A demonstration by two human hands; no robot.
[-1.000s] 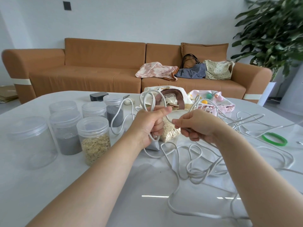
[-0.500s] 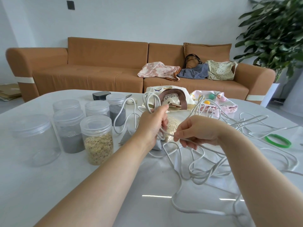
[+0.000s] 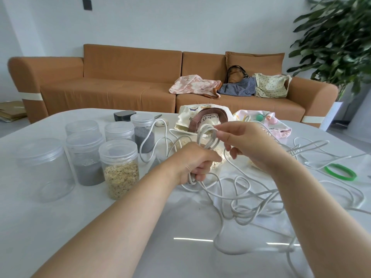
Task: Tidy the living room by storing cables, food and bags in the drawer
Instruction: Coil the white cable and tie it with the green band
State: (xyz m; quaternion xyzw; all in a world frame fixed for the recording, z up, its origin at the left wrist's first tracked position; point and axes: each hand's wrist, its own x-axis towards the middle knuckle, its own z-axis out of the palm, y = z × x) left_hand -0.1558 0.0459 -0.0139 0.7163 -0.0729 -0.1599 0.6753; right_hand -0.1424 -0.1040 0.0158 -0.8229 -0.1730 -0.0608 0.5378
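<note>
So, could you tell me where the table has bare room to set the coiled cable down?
The near left of the table is bare, bordered by the jars behind and the left forearm. A smaller free strip lies near the front edge, between the arms. The right half is crowded with loose white cable and a green ring; bags fill the far middle.
</note>
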